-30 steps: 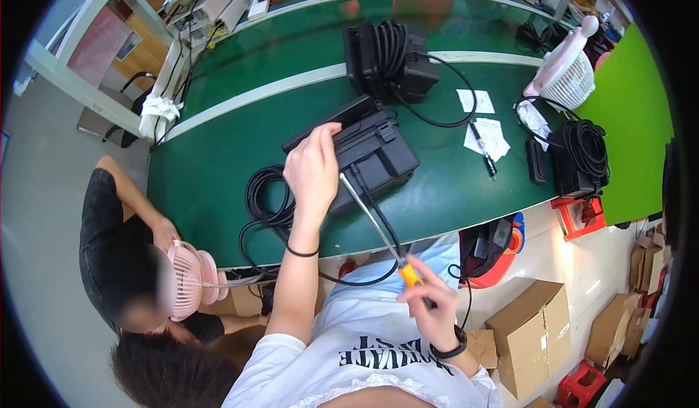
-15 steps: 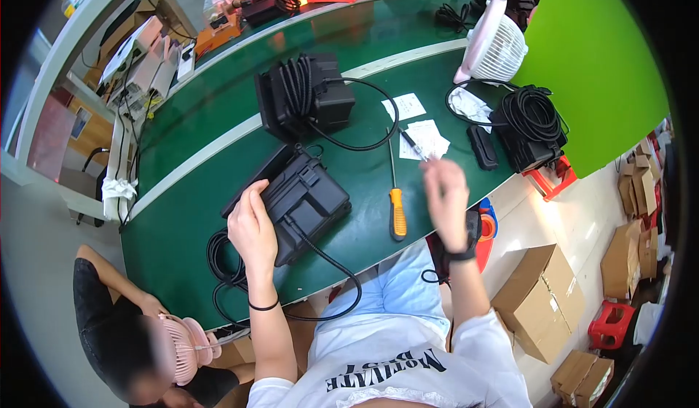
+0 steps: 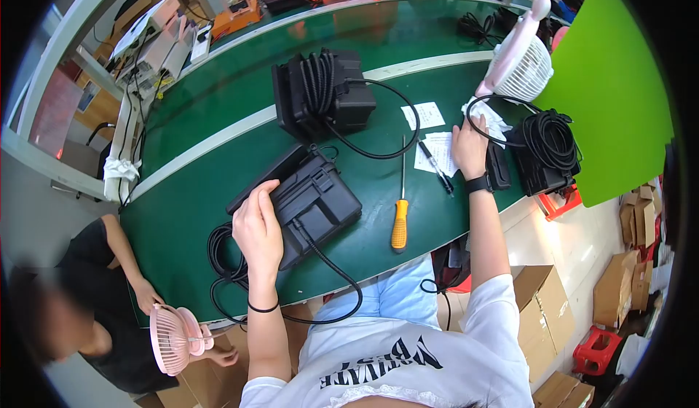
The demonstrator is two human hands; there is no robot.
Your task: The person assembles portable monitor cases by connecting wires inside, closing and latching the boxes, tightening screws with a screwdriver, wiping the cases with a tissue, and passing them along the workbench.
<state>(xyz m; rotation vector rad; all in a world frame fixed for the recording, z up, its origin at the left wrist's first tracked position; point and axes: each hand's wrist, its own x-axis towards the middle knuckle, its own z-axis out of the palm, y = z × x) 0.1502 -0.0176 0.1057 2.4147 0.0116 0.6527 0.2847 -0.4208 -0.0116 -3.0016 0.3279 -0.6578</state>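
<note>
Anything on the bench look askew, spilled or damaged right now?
No spill or damage shows. One oddity: the cable from the black box at the left hand loops past the bench's near edge, where it might snag.

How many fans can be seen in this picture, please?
2. The pink fan is at lower left, by the co-worker's hand; the pink-and-white fan is at upper right, beyond the coiled cable. Others may be hidden in the background clutter.
</note>
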